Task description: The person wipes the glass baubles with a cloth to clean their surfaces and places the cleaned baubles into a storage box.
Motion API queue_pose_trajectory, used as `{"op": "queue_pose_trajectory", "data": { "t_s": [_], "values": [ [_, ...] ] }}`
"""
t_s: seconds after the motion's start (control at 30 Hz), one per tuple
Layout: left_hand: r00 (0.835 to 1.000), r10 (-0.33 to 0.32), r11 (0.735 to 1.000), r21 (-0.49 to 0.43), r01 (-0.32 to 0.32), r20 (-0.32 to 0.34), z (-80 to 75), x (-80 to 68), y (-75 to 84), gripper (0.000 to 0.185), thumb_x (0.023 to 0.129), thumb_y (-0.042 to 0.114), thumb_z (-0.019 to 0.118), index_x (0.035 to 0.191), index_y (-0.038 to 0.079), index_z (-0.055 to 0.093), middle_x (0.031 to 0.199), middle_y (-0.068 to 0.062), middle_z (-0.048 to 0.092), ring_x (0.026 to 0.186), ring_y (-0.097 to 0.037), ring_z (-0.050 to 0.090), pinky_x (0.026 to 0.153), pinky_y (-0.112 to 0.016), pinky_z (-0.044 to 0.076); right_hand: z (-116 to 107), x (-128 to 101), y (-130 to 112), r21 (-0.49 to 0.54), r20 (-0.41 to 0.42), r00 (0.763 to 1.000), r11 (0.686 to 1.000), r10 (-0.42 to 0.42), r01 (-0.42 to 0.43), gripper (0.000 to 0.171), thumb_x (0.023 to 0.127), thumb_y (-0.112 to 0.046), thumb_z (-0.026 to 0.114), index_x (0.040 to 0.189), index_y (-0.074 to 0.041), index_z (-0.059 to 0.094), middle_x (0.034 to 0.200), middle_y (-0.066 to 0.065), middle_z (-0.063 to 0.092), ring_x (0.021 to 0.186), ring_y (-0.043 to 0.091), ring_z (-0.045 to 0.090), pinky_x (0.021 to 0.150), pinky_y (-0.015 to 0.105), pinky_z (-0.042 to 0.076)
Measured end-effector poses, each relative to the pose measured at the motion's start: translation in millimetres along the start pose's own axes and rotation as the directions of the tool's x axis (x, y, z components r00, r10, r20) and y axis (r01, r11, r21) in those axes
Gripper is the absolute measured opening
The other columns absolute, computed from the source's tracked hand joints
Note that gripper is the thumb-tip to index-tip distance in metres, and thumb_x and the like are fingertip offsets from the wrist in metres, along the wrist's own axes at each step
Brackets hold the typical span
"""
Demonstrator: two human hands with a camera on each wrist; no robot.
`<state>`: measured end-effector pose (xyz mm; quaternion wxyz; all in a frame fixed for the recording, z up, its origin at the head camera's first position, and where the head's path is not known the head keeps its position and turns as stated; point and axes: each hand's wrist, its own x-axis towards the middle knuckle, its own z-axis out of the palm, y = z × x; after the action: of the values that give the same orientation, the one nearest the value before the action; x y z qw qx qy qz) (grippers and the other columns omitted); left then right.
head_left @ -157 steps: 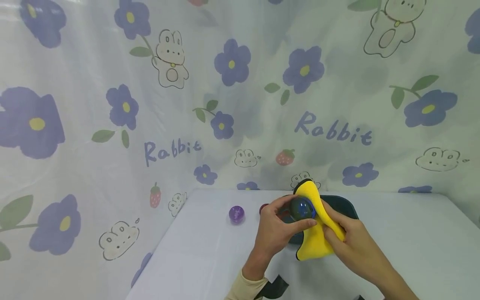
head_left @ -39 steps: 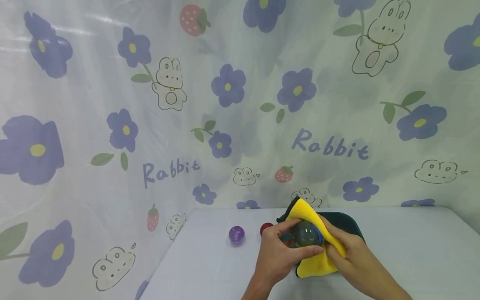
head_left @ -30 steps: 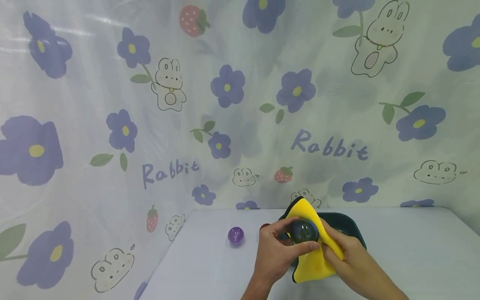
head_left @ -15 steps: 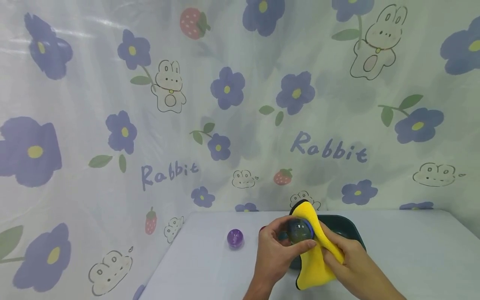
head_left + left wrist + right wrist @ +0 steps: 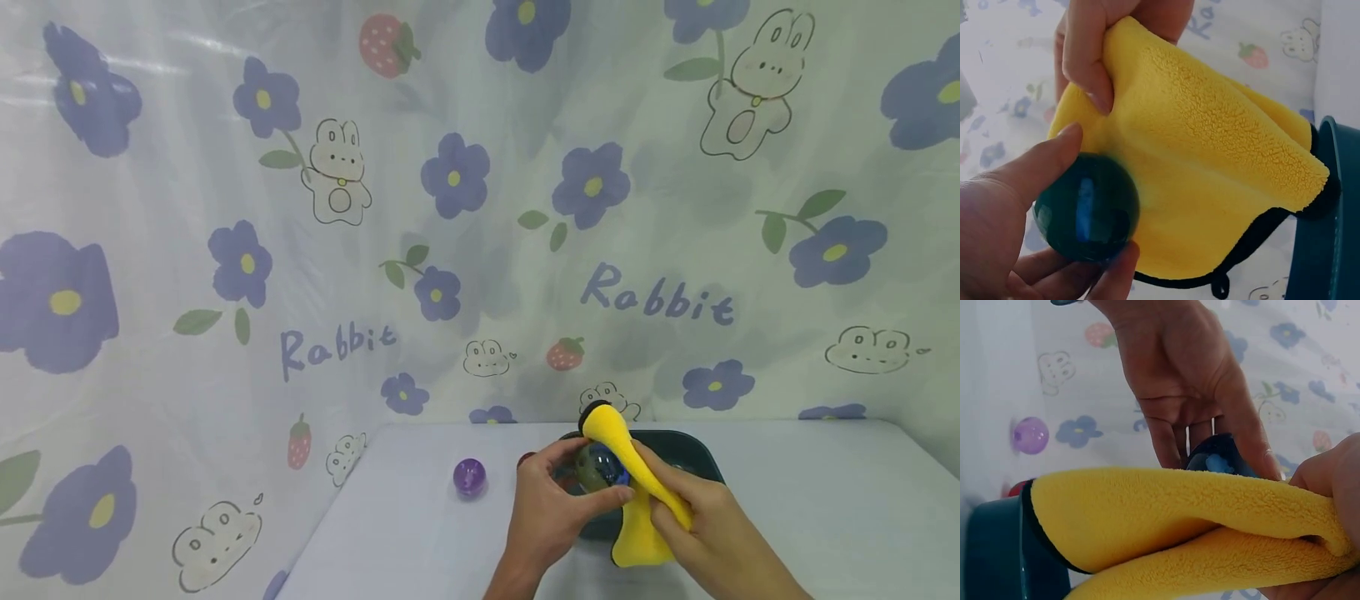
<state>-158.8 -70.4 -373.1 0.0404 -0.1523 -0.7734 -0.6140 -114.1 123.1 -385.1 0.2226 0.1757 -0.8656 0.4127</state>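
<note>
Dark ball (image 5: pixel 602 467) — glossy, blue-green sphere, held above the worktop (image 5: pixel 810 500) in front of the dark teal dish (image 5: pixel 693 450). The left hand (image 5: pixel 551 504) grips it, thumb on one side and fingertips curled round the other; the left wrist view shows thumb (image 5: pixel 1041 169) and fingers closed on the ball's lower half. Landmark for all places below.

Yellow cloth (image 5: pixel 637 492) — fleecy, dark-edged, pressed against the ball's right side and rising in a narrow fold above it, the rest hanging below. In the left wrist view the cloth (image 5: pixel 1210 181) spreads wide behind the ball (image 5: pixel 1088 209), touching it.

Right hand (image 5: pixel 708 525) — just right of the ball, its grip pinched on the cloth, fingers bunched round the fabric; the right wrist view shows the folded cloth (image 5: pixel 1179 519) gathered into that fist at the frame's lower right.

Dark teal dish — behind and right of the ball, resting on the worktop, partly hidden by cloth and hands; contents cannot be told.

Red ball (image 5: pixel 525 459) — small, just left of the dark ball, on the worktop, mostly hidden behind the left hand.

Purple ball (image 5: pixel 469 477) — translucent, further left of the dark ball, lying free on the worktop.

Printed curtain (image 5: pixel 450 208) — pale backdrop behind the ball, with blue flowers, rabbits, strawberries and the word "Rabbit".
</note>
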Motion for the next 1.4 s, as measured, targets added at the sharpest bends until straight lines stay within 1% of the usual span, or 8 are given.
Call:
{"op": "queue_pose_trajectory", "data": {
  "t_s": [0.13,0.3,0.53,0.77,1.0,1.17,1.27,1.4],
  "values": [
    [1.000,-0.022,1.000,0.023,0.021,0.019,1.5,-1.0,0.5,0.057,0.075,0.043,0.092,0.125,0.026,0.073,0.117,0.010,0.075,0.101,-0.008,0.068,0.089,-0.026,0.060,2.4,-0.1,0.9,-0.033,-0.043,0.997,0.998,-0.059,0.058,0.069,0.088,0.009,0.070,0.151,-0.013,0.054,0.131,0.014,0.072,0.082,-0.003,0.058,0.077,0.020,0.063],
    [0.998,-0.045,0.998,0.051,0.043,0.054,1.9,-2.6,1.2,0.054,0.074,0.045,0.092,0.122,0.028,0.074,0.112,0.014,0.075,0.095,-0.005,0.067,0.083,-0.019,0.057,3.6,0.5,3.8,-0.043,-0.039,0.993,0.993,-0.115,0.114,0.074,0.087,0.012,0.069,0.153,-0.019,0.052,0.135,0.011,0.070,0.090,-0.002,0.060,0.078,0.022,0.063],
    [0.996,-0.019,0.999,0.029,0.016,0.091,-0.1,-3.8,2.9,0.054,0.075,0.042,0.092,0.124,0.028,0.073,0.117,0.014,0.075,0.101,-0.004,0.071,0.086,-0.017,0.059,4.3,3.6,9.4,-0.056,-0.028,0.986,0.985,-0.165,0.164,0.072,0.087,0.011,0.068,0.153,-0.014,0.052,0.140,0.013,0.067,0.097,-0.001,0.063,0.080,0.022,0.063],
    [0.995,-0.018,1.000,0.011,0.017,0.097,-0.4,-4.8,4.7,0.053,0.076,0.041,0.092,0.124,0.031,0.073,0.119,0.015,0.074,0.103,-0.004,0.070,0.089,-0.020,0.060,2.4,5.7,13.7,0.045,0.036,0.994,0.994,-0.100,0.099,0.066,0.093,0.008,0.063,0.155,-0.008,0.047,0.146,0.018,0.062,0.096,-0.004,0.060,0.082,0.013,0.058],
    [0.998,-0.010,1.000,-0.023,0.012,0.070,0.6,-4.3,6.5,0.049,0.075,0.040,0.093,0.120,0.035,0.074,0.119,0.015,0.074,0.105,-0.006,0.071,0.087,-0.021,0.061,0.4,6.9,12.5,0.121,0.085,0.996,0.992,-0.034,0.024,0.060,0.099,0.001,0.060,0.156,-0.003,0.043,0.147,0.022,0.059,0.092,-0.004,0.062,0.079,0.020,0.063],
    [0.999,0.039,0.999,-0.020,-0.039,0.014,2.0,-3.8,6.3,0.048,0.074,0.038,0.094,0.117,0.035,0.075,0.110,0.014,0.075,0.092,-0.005,0.067,0.074,-0.020,0.060,0.6,6.9,9.9,0.180,0.124,0.991,0.982,0.043,-0.065,0.059,0.102,-0.006,0.060,0.157,-0.001,0.040,0.136,0.021,0.066,0.079,-0.001,0.062,0.072,0.017,0.060],
    [0.997,0.079,0.996,-0.037,-0.080,-0.018,3.9,-4.1,5.3,0.047,0.074,0.037,0.094,0.118,0.034,0.076,0.106,0.011,0.076,0.084,-0.005,0.062,0.066,-0.020,0.058,0.9,6.6,8.9,0.202,0.145,0.987,0.974,0.075,-0.104,0.060,0.102,-0.007,0.060,0.157,0.000,0.038,0.130,0.018,0.069,0.078,0.000,0.062,0.071,0.017,0.060],
    [0.991,0.120,0.988,-0.092,-0.125,-0.056,7.0,-5.2,3.7,0.049,0.076,0.035,0.093,0.121,0.026,0.076,0.108,0.005,0.076,0.085,-0.008,0.064,0.067,-0.023,0.061,0.2,6.7,7.6,0.219,0.171,0.979,0.965,0.107,-0.144,0.060,0.103,-0.011,0.060,0.158,0.002,0.037,0.131,0.019,0.067,0.079,0.001,0.063,0.072,0.018,0.060]
  ]
}}
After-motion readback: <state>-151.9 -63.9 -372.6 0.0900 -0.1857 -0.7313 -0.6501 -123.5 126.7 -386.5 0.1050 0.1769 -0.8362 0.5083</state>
